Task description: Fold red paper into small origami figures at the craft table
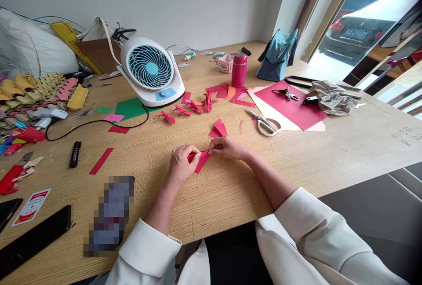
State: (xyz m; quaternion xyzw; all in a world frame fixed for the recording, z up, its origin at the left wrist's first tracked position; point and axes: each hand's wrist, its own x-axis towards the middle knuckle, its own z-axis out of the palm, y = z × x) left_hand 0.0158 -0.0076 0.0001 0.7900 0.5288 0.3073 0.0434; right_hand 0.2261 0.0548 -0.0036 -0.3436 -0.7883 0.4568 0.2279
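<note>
The red paper (201, 164) may be risking a crooked crease or a tear, should the fingers be pulling unevenly. It is spanning the gap between the left grip (183, 162) and the right grip (227, 147), both pinching its upper edge, while a flap is pointing toward the tabletop's (217, 201) near edge.

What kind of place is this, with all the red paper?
Probably a craft workspace, though I can't be sure: a light brown wooden table holds silver metal scissors with white handles, small red paper figures and a large flat red paper sheet.
</note>
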